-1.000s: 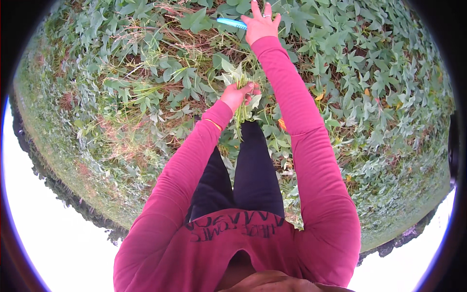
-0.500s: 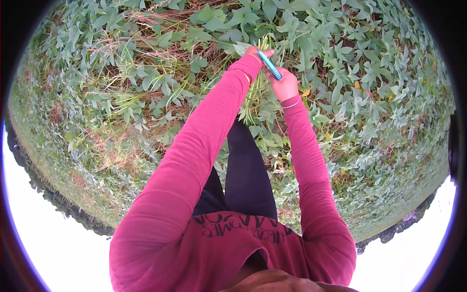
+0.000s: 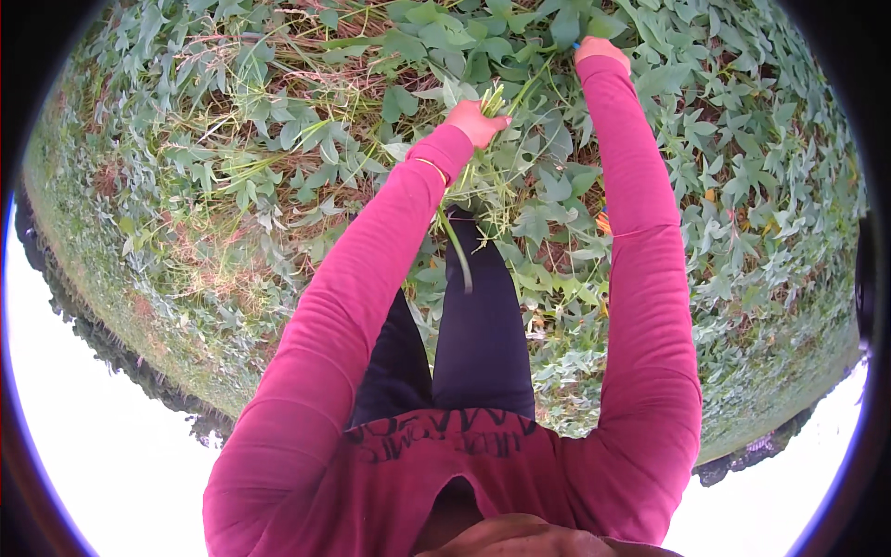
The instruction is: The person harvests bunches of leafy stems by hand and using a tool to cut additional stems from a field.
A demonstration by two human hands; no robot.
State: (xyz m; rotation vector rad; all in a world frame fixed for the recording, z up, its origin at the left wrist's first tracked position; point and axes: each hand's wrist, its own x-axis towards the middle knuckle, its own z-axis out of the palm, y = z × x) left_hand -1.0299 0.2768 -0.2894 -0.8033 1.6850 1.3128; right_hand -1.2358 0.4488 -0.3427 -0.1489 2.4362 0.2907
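Head view, from left to right: dry grass lies tangled among green growth in the upper left of the frame. At upper centre the left hand is closed around a bunch of green stems, cut-looking ends poking above it and leafy strands trailing below. One thick, loose stem hangs down across the dark trousers; it looks poorly held, so a slackened grip could drop it, and the trailing strands could snag on the growth around them. Farther right, near the top edge, the right hand reaches among broad leaves, a sliver of a blue tool showing at its left side; its fingers are hidden, so I cannot tell how they close. If that tool has a blade, a blind stroke under the leaves could nick a finger or tear the wrong stem.
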